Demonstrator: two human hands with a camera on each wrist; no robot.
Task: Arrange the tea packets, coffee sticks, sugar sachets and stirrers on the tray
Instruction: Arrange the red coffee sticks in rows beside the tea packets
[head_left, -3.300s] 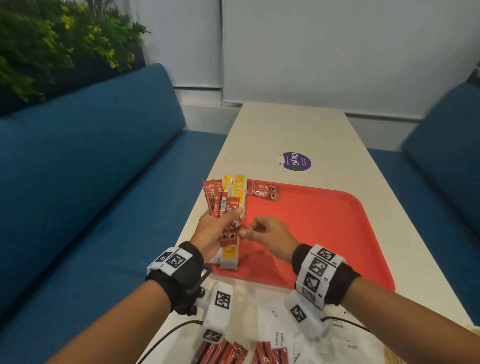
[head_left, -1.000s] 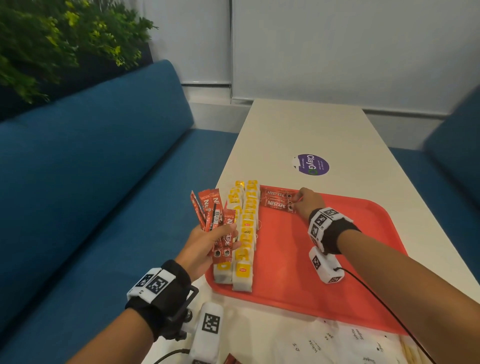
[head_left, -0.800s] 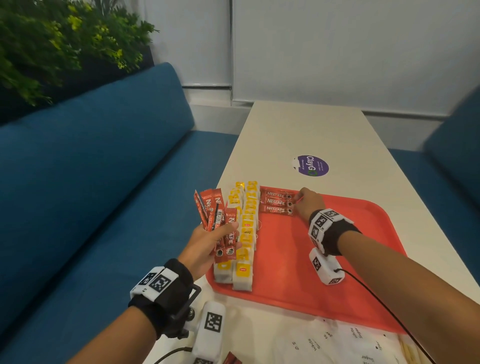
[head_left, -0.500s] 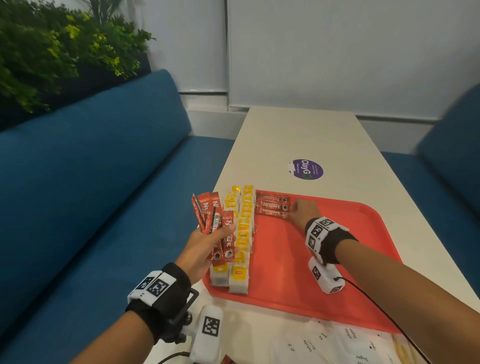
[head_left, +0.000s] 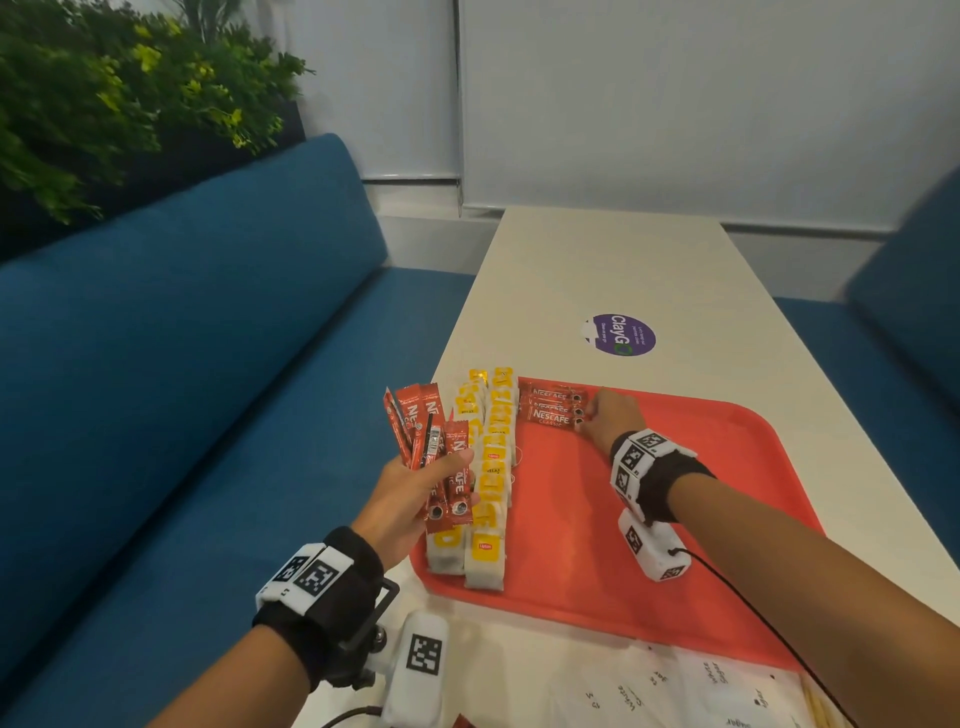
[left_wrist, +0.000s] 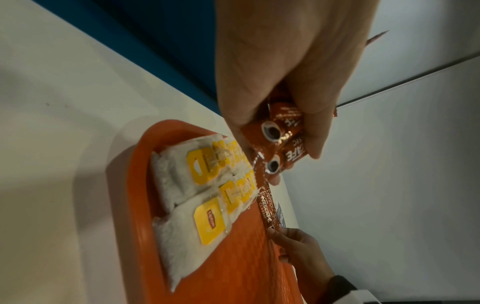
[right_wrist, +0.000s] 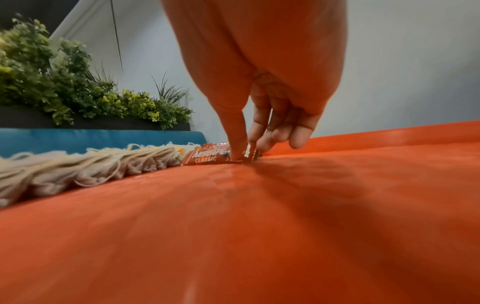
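Coffee-stick step: your right hand (head_left: 613, 415) pinches the nearest red foil coffee stick (head_left: 551, 419) at the far edge of the flat red plastic tray (head_left: 675, 545), beside white yellow-tagged tea packets (head_left: 491, 467). Left hand (head_left: 405, 501) grips a fanned spare-stick bundle (head_left: 428, 431) over its left edge. Next, prob.: release, lay another parallel.

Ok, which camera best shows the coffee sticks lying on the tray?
The head view: all three coffee sticks show from above, side by side. The right wrist sees mostly the nearest, edge-on; the left wrist, a foreshortened sliver.
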